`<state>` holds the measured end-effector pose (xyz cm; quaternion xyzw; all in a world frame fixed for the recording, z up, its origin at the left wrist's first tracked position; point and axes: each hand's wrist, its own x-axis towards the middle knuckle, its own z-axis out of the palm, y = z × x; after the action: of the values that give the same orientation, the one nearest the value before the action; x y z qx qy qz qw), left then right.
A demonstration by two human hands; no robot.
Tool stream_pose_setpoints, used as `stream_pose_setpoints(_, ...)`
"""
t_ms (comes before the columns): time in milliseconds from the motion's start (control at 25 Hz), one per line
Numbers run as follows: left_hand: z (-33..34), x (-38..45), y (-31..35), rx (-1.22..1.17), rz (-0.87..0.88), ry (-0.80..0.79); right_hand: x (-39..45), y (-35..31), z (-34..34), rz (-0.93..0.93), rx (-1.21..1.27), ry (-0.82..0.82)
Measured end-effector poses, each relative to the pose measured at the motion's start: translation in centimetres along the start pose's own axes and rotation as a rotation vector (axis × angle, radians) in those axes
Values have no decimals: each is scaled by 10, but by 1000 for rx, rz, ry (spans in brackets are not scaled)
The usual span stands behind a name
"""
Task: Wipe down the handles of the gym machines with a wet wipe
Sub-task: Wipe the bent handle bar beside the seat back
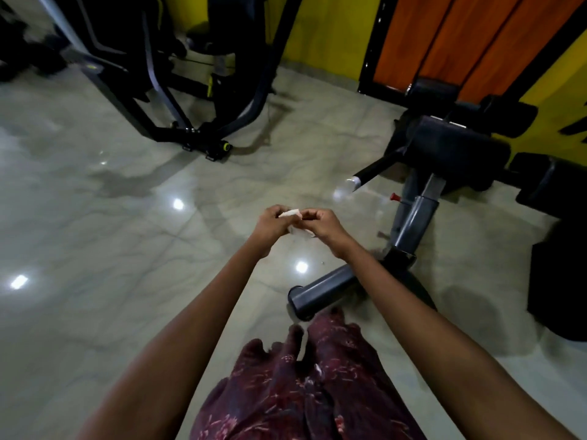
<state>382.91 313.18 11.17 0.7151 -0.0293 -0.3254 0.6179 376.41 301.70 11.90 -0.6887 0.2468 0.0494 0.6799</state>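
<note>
A black gym machine (457,160) stands on the tiled floor (95,217) to the right; left hand (270,225) and right hand (324,225) meet mid-air, fingers pinching a white wet wipe (293,217) between them

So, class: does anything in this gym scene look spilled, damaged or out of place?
Nothing clearly stands out. A dark patch on the floor looks like a shadow or reflection. Both hands, left and right, hold the white wipe.

I see both arms stretched forward, left hand (272,224) and right hand (321,224) together, fingers curled, fingertips nearly touching.
</note>
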Motion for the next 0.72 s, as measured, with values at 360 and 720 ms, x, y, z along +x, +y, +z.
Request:
stream_pose_setpoints(360,-99,-48,7,-428,66,333,13,-49,113,-169,-171,56)
stream_pose_setpoints(720,-170,-52,32,-525,188,392,50,-97,184,-145,-69,-79)
